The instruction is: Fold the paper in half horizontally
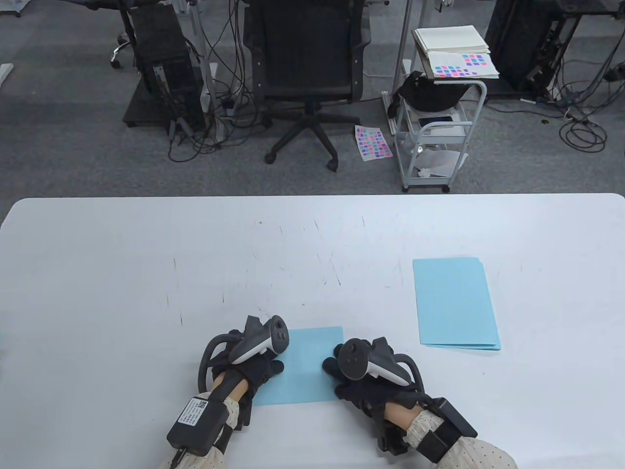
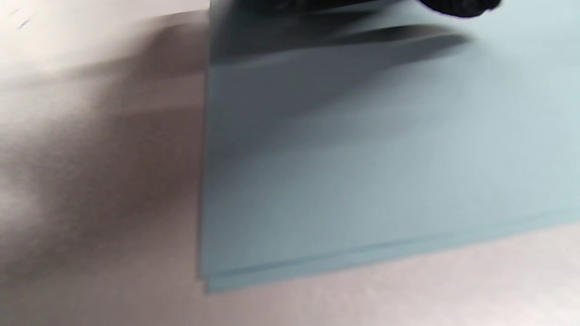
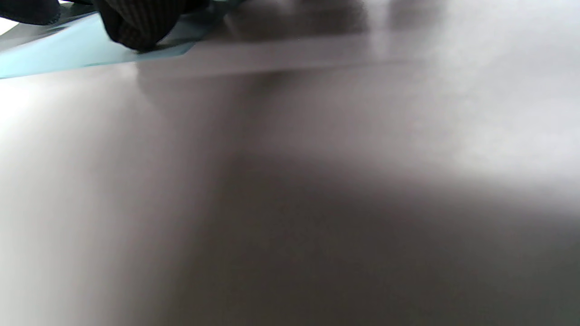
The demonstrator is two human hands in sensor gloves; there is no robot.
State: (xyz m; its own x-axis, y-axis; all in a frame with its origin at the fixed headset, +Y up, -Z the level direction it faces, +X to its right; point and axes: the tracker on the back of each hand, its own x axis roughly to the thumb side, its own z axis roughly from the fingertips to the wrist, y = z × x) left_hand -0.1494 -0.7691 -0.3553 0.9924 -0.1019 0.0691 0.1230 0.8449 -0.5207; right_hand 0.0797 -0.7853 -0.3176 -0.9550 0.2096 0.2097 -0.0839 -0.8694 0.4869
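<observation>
A light blue paper (image 1: 303, 369) lies folded near the table's front edge, between my two hands. The left wrist view shows its two layers (image 2: 362, 181) lying flat, their edges nearly aligned. My left hand (image 1: 254, 364) rests flat on the paper's left side, thumb on the sheet. My right hand (image 1: 349, 378) presses on the paper's right edge; in the right wrist view a gloved fingertip (image 3: 136, 27) sits on the paper's corner (image 3: 54, 54). Neither hand grips the paper.
A small stack of folded light blue papers (image 1: 455, 304) lies to the right on the white table (image 1: 146, 273). Beyond the far edge stand an office chair (image 1: 305, 63) and a white cart (image 1: 437, 122).
</observation>
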